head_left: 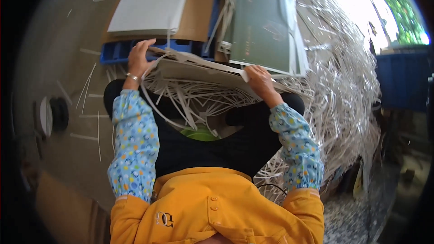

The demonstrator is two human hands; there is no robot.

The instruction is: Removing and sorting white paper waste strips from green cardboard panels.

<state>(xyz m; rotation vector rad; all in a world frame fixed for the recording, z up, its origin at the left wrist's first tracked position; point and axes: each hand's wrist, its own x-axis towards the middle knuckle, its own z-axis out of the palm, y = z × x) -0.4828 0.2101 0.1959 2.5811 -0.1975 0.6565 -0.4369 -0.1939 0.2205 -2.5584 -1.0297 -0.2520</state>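
Note:
A thin bundle of pale board sheets point(205, 68) stands nearly on edge between my hands, over my lap. My left hand point(141, 58) grips its left end, with the fingers at the far side. Around the right end my right hand point(261, 81) is closed, beside a white edge strip that bends outward. Narrow white strips point(181, 97) hang loose below the sheets, and one long strip curves down from near my left hand. Under them, part of a green round object point(199, 133) shows between my legs; most of it is hidden.
Ahead, a white sheet stack point(151, 2) lies on brown cardboard point(199, 9) over a blue plastic pallet point(110, 53). Beside it is a grey-green sheet stack point(262, 27). A large heap of white strips point(339, 90) spreads along the right. Loose strips litter the floor point(68, 153) at left.

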